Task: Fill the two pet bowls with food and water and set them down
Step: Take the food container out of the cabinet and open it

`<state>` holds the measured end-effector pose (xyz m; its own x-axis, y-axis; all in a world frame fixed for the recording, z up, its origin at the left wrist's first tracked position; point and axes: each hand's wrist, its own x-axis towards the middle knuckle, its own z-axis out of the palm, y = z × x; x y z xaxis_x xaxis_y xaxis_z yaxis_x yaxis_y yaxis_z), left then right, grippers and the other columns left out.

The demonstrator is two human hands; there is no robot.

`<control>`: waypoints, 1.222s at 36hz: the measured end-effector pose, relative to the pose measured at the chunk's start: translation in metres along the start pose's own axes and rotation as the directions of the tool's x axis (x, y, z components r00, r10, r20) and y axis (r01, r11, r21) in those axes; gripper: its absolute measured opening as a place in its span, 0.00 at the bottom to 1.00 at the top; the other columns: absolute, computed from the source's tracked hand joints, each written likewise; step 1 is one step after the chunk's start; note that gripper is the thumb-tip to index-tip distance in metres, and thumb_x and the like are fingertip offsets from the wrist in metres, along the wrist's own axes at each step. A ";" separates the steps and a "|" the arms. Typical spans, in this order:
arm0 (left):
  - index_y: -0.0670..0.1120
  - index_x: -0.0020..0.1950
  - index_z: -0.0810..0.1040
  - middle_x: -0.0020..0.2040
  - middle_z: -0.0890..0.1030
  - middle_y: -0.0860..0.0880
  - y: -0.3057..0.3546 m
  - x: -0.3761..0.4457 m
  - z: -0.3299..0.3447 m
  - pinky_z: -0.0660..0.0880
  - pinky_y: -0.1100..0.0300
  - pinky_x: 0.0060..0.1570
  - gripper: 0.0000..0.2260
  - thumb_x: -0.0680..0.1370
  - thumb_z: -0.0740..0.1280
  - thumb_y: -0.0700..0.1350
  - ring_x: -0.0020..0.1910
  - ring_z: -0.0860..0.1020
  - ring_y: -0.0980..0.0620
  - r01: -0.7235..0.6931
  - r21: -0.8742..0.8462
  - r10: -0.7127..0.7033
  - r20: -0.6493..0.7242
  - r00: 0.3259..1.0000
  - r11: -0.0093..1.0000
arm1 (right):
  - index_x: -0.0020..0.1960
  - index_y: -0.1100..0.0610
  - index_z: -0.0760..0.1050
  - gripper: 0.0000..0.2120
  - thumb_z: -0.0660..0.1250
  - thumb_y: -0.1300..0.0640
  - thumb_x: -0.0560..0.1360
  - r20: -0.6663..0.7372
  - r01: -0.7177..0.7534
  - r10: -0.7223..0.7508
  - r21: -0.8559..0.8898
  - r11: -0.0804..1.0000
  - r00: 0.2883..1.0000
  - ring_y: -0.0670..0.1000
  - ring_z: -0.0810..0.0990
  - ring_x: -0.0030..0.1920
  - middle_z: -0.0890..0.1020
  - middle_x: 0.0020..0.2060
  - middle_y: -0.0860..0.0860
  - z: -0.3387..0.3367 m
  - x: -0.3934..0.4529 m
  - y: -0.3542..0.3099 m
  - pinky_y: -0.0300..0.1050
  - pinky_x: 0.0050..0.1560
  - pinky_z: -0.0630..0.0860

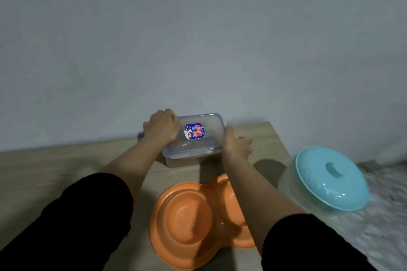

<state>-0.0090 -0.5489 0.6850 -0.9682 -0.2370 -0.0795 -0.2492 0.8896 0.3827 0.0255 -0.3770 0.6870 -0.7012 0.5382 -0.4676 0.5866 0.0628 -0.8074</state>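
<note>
**Both hands on the food container**

Black sleeves (83, 215) frame the near edge, forearms reaching over the orange plastic double pet bowl (193, 224), which sits empty on the pale wooden table (55, 167). Beyond it, against the grey wall (198, 39), stands the clear rectangular plastic container with a blue-edged lid (198, 138). The left hand (161, 126) curls its fingers over the lid's left end; the right hand (236, 144) presses the right end, fingers splayed. A clear tub with a round turquoise lid (330, 178) stands to the right.
</note>
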 end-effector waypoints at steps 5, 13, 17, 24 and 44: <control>0.39 0.59 0.77 0.58 0.79 0.38 0.025 0.020 -0.004 0.71 0.53 0.54 0.25 0.84 0.46 0.53 0.56 0.76 0.40 -0.275 0.151 0.247 0.181 0.952 0.950 | 0.63 0.60 0.69 0.28 0.72 0.47 0.69 0.212 -0.265 0.212 0.267 0.927 0.954 0.60 0.80 0.52 0.79 0.56 0.60 0.017 -0.044 0.021 0.55 0.46 0.81; 0.37 0.66 0.67 0.60 0.76 0.37 0.033 0.032 -0.002 0.74 0.51 0.51 0.16 0.81 0.58 0.42 0.59 0.75 0.38 -0.442 0.339 0.371 0.255 0.893 0.831 | 0.62 0.58 0.73 0.16 0.67 0.55 0.76 0.316 -0.329 0.200 0.435 0.838 0.928 0.52 0.79 0.40 0.80 0.49 0.57 0.030 -0.061 0.024 0.46 0.39 0.79; 0.37 0.66 0.68 0.61 0.76 0.37 0.034 0.030 0.002 0.73 0.51 0.54 0.15 0.81 0.59 0.42 0.60 0.75 0.38 -0.490 0.391 0.380 0.327 0.865 0.779 | 0.63 0.59 0.73 0.17 0.67 0.55 0.76 0.280 -0.305 0.184 0.490 0.817 0.942 0.54 0.79 0.45 0.80 0.53 0.58 0.028 -0.059 0.031 0.44 0.36 0.78; 0.37 0.67 0.65 0.64 0.74 0.35 0.032 0.033 0.001 0.72 0.51 0.56 0.16 0.82 0.58 0.45 0.60 0.74 0.40 -0.466 0.298 0.328 0.412 0.850 0.833 | 0.59 0.60 0.73 0.16 0.71 0.58 0.73 0.250 -0.304 0.197 0.524 0.796 0.948 0.59 0.82 0.48 0.82 0.47 0.57 0.030 -0.057 0.033 0.56 0.55 0.80; 0.39 0.57 0.73 0.54 0.78 0.38 0.040 0.005 -0.023 0.70 0.48 0.51 0.20 0.82 0.53 0.55 0.54 0.75 0.37 -0.394 0.158 0.423 -0.244 0.873 0.905 | 0.48 0.60 0.74 0.16 0.69 0.46 0.74 0.391 -0.358 0.198 0.395 0.846 0.899 0.50 0.77 0.33 0.80 0.38 0.55 0.019 -0.057 0.037 0.42 0.36 0.79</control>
<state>-0.0235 -0.5238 0.7214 -0.9454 0.0739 0.3173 0.1531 0.9605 0.2325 0.0790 -0.4216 0.6769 -0.6727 0.1672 -0.7208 0.5876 -0.4713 -0.6577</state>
